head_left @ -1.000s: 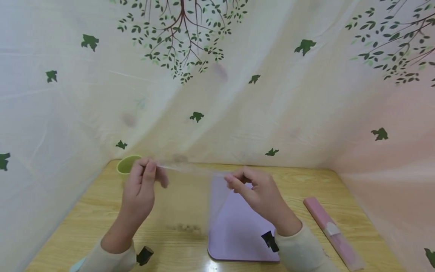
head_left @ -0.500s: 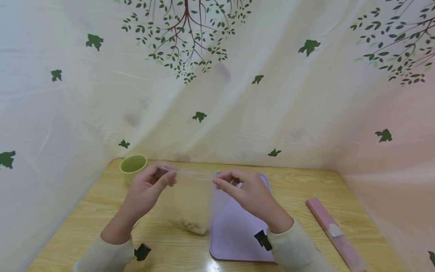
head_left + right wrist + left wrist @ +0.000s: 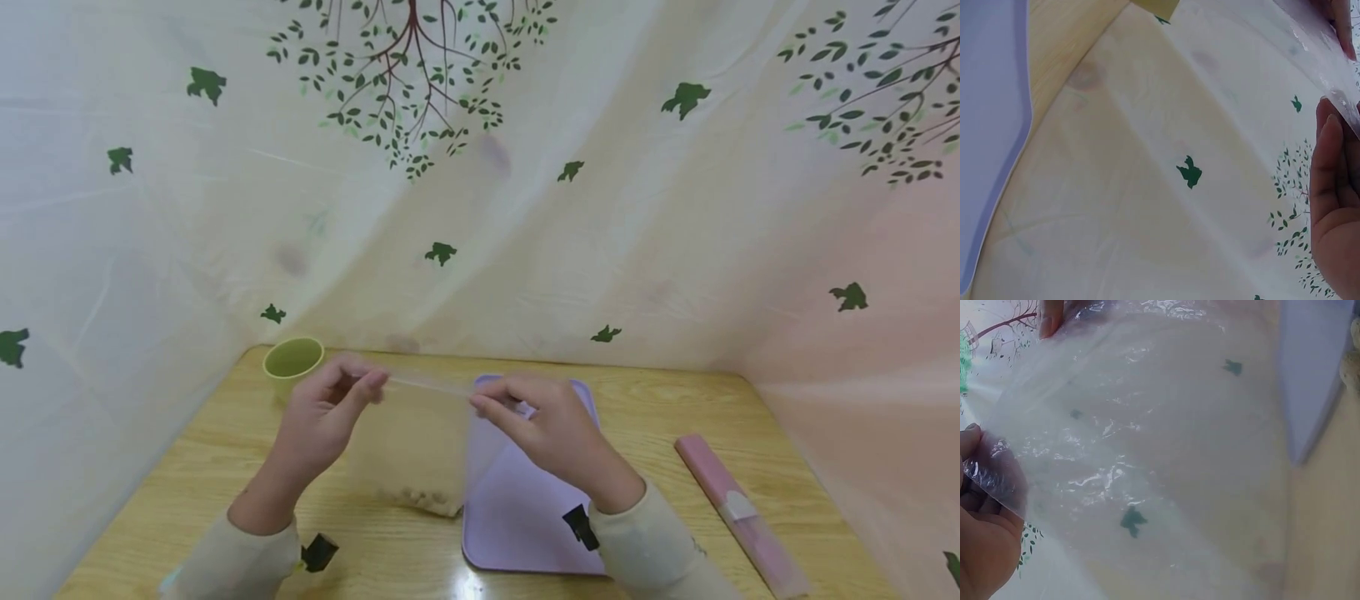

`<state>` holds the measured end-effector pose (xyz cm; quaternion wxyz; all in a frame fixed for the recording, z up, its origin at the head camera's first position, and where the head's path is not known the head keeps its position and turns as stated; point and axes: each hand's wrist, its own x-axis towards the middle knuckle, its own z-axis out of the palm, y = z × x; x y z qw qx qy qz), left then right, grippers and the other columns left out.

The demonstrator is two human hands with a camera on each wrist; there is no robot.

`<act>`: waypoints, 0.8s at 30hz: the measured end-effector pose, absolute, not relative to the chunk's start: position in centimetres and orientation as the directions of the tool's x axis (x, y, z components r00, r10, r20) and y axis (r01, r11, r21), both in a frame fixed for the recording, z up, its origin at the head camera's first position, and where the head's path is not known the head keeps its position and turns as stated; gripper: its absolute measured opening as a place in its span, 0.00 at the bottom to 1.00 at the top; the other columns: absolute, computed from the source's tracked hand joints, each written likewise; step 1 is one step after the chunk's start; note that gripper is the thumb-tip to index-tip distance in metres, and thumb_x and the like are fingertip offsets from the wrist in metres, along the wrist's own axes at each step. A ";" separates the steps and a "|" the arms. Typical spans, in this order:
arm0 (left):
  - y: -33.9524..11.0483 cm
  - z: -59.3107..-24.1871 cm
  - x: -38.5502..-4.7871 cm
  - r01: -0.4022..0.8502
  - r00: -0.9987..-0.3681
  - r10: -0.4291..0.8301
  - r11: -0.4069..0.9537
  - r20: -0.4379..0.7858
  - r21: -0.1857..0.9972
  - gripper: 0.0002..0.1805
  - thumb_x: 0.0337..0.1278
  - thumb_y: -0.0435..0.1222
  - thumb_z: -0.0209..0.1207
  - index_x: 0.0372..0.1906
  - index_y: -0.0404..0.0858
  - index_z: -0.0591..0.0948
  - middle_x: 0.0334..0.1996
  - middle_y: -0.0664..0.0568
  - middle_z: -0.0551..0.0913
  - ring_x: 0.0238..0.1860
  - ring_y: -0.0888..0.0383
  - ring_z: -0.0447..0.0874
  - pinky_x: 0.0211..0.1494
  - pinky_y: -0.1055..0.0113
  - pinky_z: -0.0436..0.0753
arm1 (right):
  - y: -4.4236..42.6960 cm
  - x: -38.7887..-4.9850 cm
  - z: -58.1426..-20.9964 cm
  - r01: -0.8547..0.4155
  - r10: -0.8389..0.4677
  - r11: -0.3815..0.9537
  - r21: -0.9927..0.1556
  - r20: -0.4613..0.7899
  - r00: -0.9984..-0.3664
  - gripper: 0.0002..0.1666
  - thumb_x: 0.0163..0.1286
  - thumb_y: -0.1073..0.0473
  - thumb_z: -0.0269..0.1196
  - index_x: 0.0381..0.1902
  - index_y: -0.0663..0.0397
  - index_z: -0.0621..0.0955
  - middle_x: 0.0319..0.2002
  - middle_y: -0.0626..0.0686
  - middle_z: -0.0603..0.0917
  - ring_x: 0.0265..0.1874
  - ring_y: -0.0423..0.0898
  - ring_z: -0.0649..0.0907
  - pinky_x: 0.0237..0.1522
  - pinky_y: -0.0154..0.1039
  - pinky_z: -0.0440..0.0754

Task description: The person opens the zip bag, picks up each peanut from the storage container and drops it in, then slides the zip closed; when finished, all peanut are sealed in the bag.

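A thin clear plastic bag point(image 3: 412, 437) hangs upright between both hands, over the table. The left hand point(image 3: 318, 421) pinches the left part of its top edge between thumb and fingers. At the right end of that edge, the right hand point(image 3: 558, 429) pinches the film with thumb and forefinger. The left wrist view has the bag's wrinkled, glossy film point(image 3: 1147, 444) across most of it. Small beige lumps point(image 3: 431, 500) show at the bag's lower edge in the head view; I cannot tell whether they are inside or behind it.
A lilac tray point(image 3: 532, 517) lies partly behind the bag and right hand. Beyond the left hand stands a green cup point(image 3: 292, 358). A long pink packet point(image 3: 738, 512) lies at right on the wooden table point(image 3: 645, 392). A patterned curtain point(image 3: 495, 275) encloses the back.
Since a second ago the hands have come closer together, the left moving rightward and the right slightly leftward. The green cup shows more fully. Over the last half second little differs.
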<state>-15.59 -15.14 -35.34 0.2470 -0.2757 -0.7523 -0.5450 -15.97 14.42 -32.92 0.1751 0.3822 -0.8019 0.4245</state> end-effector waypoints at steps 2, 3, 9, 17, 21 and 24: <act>-15.1 -35.4 -15.6 0.698 -0.712 0.142 0.252 0.688 0.670 0.04 0.74 0.23 0.60 0.43 0.32 0.83 0.36 0.65 0.84 0.38 0.67 0.85 0.41 0.75 0.85 | 14.4 -16.0 -33.0 -0.785 -0.471 0.340 -0.518 0.629 -0.619 0.04 0.74 0.59 0.71 0.43 0.44 0.91 0.33 0.42 0.91 0.31 0.32 0.83 0.31 0.31 0.81; -15.1 -35.5 -15.6 0.705 -0.704 0.140 0.249 0.696 0.664 0.04 0.73 0.23 0.60 0.43 0.31 0.83 0.36 0.65 0.85 0.38 0.67 0.85 0.41 0.75 0.85 | 14.4 -16.0 -33.0 -0.784 -0.472 0.339 -0.520 0.627 -0.620 0.04 0.74 0.59 0.71 0.42 0.44 0.91 0.33 0.41 0.91 0.31 0.32 0.83 0.32 0.31 0.82; -15.2 -35.7 -15.6 0.728 -0.685 0.172 0.211 0.708 0.653 0.05 0.75 0.24 0.59 0.44 0.32 0.84 0.37 0.67 0.86 0.38 0.69 0.86 0.43 0.75 0.87 | 14.0 -15.5 -32.5 -0.696 -0.483 0.374 -0.613 0.511 -0.711 0.11 0.72 0.53 0.74 0.51 0.43 0.91 0.39 0.41 0.93 0.35 0.31 0.88 0.39 0.33 0.88; -15.3 -35.6 -15.9 0.688 -0.704 0.365 0.141 0.609 0.712 0.14 0.67 0.28 0.69 0.55 0.32 0.85 0.39 0.57 0.86 0.42 0.67 0.86 0.47 0.72 0.86 | 13.1 -15.0 -31.6 -0.684 -0.531 0.377 -0.625 0.459 -0.712 0.08 0.77 0.51 0.69 0.49 0.41 0.90 0.39 0.39 0.92 0.36 0.30 0.87 0.40 0.33 0.88; -15.2 -35.1 -16.1 0.704 -0.690 0.413 0.193 0.594 0.683 0.11 0.66 0.25 0.68 0.50 0.37 0.89 0.43 0.53 0.89 0.44 0.65 0.87 0.52 0.70 0.86 | 13.1 -14.9 -31.5 -0.695 -0.548 0.351 -0.628 0.464 -0.696 0.07 0.78 0.51 0.68 0.48 0.41 0.90 0.39 0.39 0.91 0.35 0.30 0.86 0.40 0.33 0.88; -15.1 -34.7 -16.0 0.724 -0.672 0.434 0.214 0.601 0.655 0.13 0.66 0.23 0.66 0.48 0.41 0.91 0.45 0.55 0.90 0.46 0.64 0.87 0.52 0.70 0.86 | 13.0 -14.9 -31.5 -0.707 -0.556 0.332 -0.624 0.476 -0.682 0.07 0.78 0.52 0.68 0.48 0.42 0.90 0.38 0.39 0.91 0.35 0.30 0.86 0.40 0.33 0.88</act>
